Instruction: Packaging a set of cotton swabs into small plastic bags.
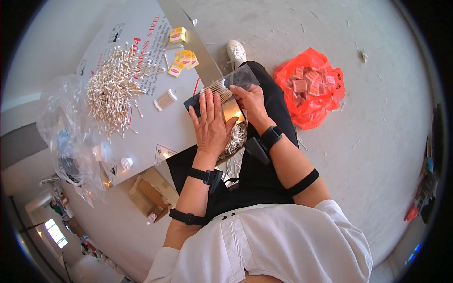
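My left hand (pixel 211 123) lies flat with fingers stretched out over a row of cotton swabs (pixel 219 89) at the table's right edge. The swabs rest on a dark flat piece (pixel 192 102), partly hidden under that hand. Bent fingers of my right hand (pixel 252 104) pinch a clear plastic sheet (pixel 244 76) beside the row's right end. Between the hands shows a shiny gold-coloured panel (pixel 231 111). Below them, a box of loose cotton swabs (pixel 237 140) sits by my lap. A small bundle of swabs (pixel 165 100) lies to the left on the table.
A big heap of cotton swabs (pixel 115 85) covers part of the table (pixel 155 134). Yellow small boxes (pixel 183 62) lie farther back. Left is a clear plastic bag (pixel 66 137); a cardboard box (pixel 153 191) stands below. On the floor, a red bag (pixel 302 111) holds pink packs.
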